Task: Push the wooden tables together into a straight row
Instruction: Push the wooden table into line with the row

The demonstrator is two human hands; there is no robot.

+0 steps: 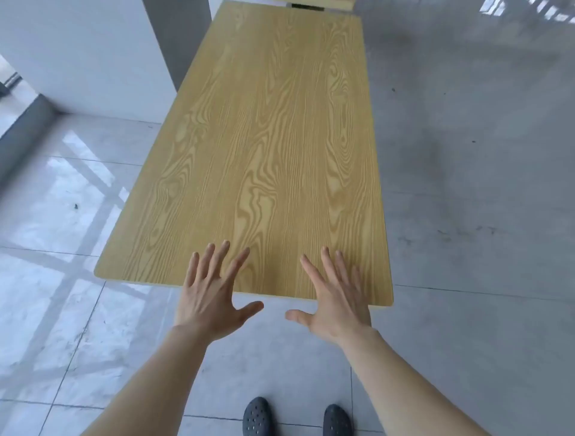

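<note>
As you look down along its length, the wooden table (264,149) stretches away from you, its near short edge just in front of your feet. Your left hand (211,295) is spread wide, fingers splayed, reaching over that near edge with the thumb hanging off below it; it grips nothing. Your right hand (336,298) mirrors it close to the near right corner, also flat and wide with the thumb off the edge. Whether either palm presses on the top or hovers just above it, you cannot tell. At the far end a second table (320,3) shows as a thin strip, nearly meeting the first. A white pillar (93,53) stands beside the table's left side. Your dark perforated shoes (258,417) rest on the grey tiled floor (466,186).
</note>
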